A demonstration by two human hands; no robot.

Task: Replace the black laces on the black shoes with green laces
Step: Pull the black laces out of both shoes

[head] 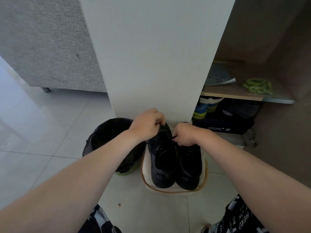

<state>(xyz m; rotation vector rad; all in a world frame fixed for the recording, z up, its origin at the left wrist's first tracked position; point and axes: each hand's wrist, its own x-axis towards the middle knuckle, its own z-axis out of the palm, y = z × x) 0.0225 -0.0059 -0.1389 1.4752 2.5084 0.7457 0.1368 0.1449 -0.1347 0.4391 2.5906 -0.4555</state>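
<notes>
Shorts: my patterned shorts frame the bottom edge, with pale floor tiles between my knees.
Stand: a white stand with a brown band carries both shoes, side by side and touching.
Shoes: the left black shoe and the right black shoe point their toes toward me.
Left hand: my left hand curls over the far end of the left shoe and grips it.
Right hand: my right hand sits over the right shoe, its fingers pinching a black lace between the two shoes.
Bin: a black-bagged bin stands just left of the stand, under my left wrist.
Pillar: a white pillar rises right behind the shoes.
Box: a dark shoe box lies to the right, under a shelf.
Green laces: the green laces lie bundled on that shelf beside some papers, well apart from both hands.
Sofa: a grey sofa stands far left.
</notes>
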